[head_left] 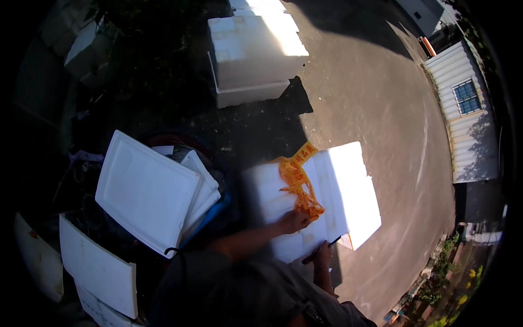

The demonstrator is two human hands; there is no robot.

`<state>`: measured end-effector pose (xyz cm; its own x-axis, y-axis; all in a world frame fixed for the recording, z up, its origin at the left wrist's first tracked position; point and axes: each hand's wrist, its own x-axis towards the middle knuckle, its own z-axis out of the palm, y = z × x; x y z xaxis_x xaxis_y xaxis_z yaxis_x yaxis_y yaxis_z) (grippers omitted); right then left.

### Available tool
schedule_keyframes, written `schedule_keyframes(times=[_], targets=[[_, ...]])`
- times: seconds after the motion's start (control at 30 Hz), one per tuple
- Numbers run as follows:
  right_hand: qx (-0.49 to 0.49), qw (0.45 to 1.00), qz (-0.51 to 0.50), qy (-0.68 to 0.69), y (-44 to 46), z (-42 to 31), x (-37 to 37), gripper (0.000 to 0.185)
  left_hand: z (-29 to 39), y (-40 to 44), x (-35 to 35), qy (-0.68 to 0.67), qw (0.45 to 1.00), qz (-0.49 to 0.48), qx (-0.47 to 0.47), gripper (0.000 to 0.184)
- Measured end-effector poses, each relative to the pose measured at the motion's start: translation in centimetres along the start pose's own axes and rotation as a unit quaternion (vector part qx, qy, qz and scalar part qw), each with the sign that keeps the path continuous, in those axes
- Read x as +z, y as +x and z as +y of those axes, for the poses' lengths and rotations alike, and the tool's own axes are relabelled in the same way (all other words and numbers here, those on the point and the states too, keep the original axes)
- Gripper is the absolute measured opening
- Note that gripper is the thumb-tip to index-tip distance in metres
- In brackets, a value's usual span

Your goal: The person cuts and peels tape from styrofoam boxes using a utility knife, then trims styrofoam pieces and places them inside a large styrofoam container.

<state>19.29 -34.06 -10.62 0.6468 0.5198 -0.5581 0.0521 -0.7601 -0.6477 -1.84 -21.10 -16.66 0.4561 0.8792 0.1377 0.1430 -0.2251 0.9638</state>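
Note:
A white foam box [280, 201] stands before me on the pavement, with part of its top in bright sun. Crumpled orange packing tape [297, 177] with red printed characters lies loosely over it. My left hand [294, 221] is closed on the tape's near end, above the box. At the box's near edge, my right hand [323, 254] is wrapped around a slim dark knife-like tool [310, 258]. A thin tip sticks out past the fingers; its exact kind is hard to make out in the shadow.
White foam lids [147, 191] lean in a blue container [210, 218] on my left. More foam panels [98, 261] stand at lower left. Stacked foam boxes [253, 60] sit farther ahead. A corrugated white wall [463, 114] and plants [436, 289] line the right side.

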Motion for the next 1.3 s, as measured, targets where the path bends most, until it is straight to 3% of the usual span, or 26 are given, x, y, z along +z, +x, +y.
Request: schedule_keyframes(times=[0.03, 0.1, 0.17, 0.27, 0.3, 0.33, 0.43, 0.5, 0.57, 0.6, 0.67, 0.7, 0.73, 0.8, 0.87, 0.9, 0.97, 1.03, 1.13, 1.23, 1.3], targets=[[-0.053, 0.994, 0.063, -0.070, 0.6, -0.7, 1.3, 0.032, 0.6, 0.4, -1.4, 0.029, 0.999, -0.019, -0.036, 0.028], [-0.058, 0.997, 0.035, 0.023, 1.6, -2.8, 2.9, 0.033, -2.1, 1.7, -2.5, 0.039, 0.998, 0.044, 0.024, 0.028], [-0.035, 0.991, -0.014, 0.132, -0.1, -7.1, 4.6, 0.036, -2.9, 2.7, -4.3, 0.039, 0.996, 0.072, 0.024, 0.028], [-0.068, 0.993, -0.068, 0.071, -0.5, -8.1, 5.3, 0.043, -0.4, 6.7, -10.3, 0.027, 0.989, 0.140, -0.028, 0.027], [-0.071, 0.982, -0.164, 0.059, 0.0, -7.5, 4.4, 0.056, 0.2, 8.3, -12.1, 0.014, 0.982, 0.179, -0.063, 0.027], [-0.129, 0.974, -0.185, -0.004, 0.7, -5.0, 3.9, 0.059, 0.7, 9.9, -13.9, 0.000, 0.971, 0.221, -0.095, 0.026], [-0.277, 0.918, -0.242, -0.148, 6.0, 3.9, 1.2, 0.054, -4.3, 15.3, -17.4, 0.144, 0.932, 0.325, 0.077, 0.027], [-0.247, 0.915, -0.260, -0.186, 7.8, 8.2, -1.0, 0.050, -5.5, 14.8, -18.9, 0.199, 0.938, 0.281, 0.025, 0.027], [0.069, 0.971, -0.226, 0.034, 0.6, 0.2, -0.2, 0.016, -4.7, 13.9, -21.2, 0.233, 0.937, 0.259, 0.020, 0.027], [0.060, 0.982, -0.179, 0.008, 1.1, -0.4, 0.7, 0.016, -3.9, 12.5, -21.9, 0.197, 0.954, 0.226, -0.001, 0.028], [0.018, 0.975, -0.208, -0.075, 2.5, -4.2, 2.7, 0.018, -2.5, 9.6, -23.1, 0.128, 0.977, 0.162, -0.051, 0.028], [-0.033, 0.965, -0.245, -0.089, 4.1, -5.8, 3.9, 0.031, -1.6, 7.8, -22.7, 0.109, 0.983, 0.138, -0.060, 0.028], [-0.084, 0.950, -0.282, -0.105, 5.7, -7.7, 5.3, 0.046, -0.6, 6.0, -22.3, 0.090, 0.987, 0.115, -0.068, 0.028], [-0.283, 0.892, -0.310, -0.167, 5.8, -13.9, 9.3, 0.049, -1.0, 3.7, -21.2, 0.143, 0.986, 0.082, -0.027, 0.027], [-0.285, 0.894, -0.326, -0.116, 0.9, -22.4, 14.1, 0.048, 3.2, 1.7, -21.4, 0.093, 0.989, 0.029, -0.112, 0.027], [-0.297, 0.865, -0.368, -0.169, 0.5, -25.5, 15.8, 0.046, 6.5, 1.6, -21.9, 0.054, 0.990, 0.049, -0.118, 0.026], [-0.300, 0.788, -0.492, -0.218, 0.7, -30.6, 20.7, 0.044, 12.7, 3.0, -25.0, -0.015, 0.982, 0.128, -0.140, 0.024], [-0.208, 0.732, -0.627, -0.165, -2.3, -31.2, 23.6, 0.042, 15.1, 0.7, -24.2, -0.121, 0.929, 0.329, -0.121, 0.023], [-0.175, 0.680, -0.684, -0.199, -6.7, -31.6, 26.4, 0.040, 16.8, -1.8, -24.9, -0.252, 0.829, 0.469, -0.172, 0.024], [-0.184, 0.604, -0.729, -0.264, -7.9, -30.7, 29.0, 0.033, 17.6, -4.3, -24.4, -0.197, 0.814, 0.504, -0.211, 0.024], [-0.250, 0.576, -0.709, -0.320, -11.1, -30.4, 28.4, 0.030, 17.5, -7.0, -23.2, -0.163, 0.788, 0.547, -0.228, 0.024]])
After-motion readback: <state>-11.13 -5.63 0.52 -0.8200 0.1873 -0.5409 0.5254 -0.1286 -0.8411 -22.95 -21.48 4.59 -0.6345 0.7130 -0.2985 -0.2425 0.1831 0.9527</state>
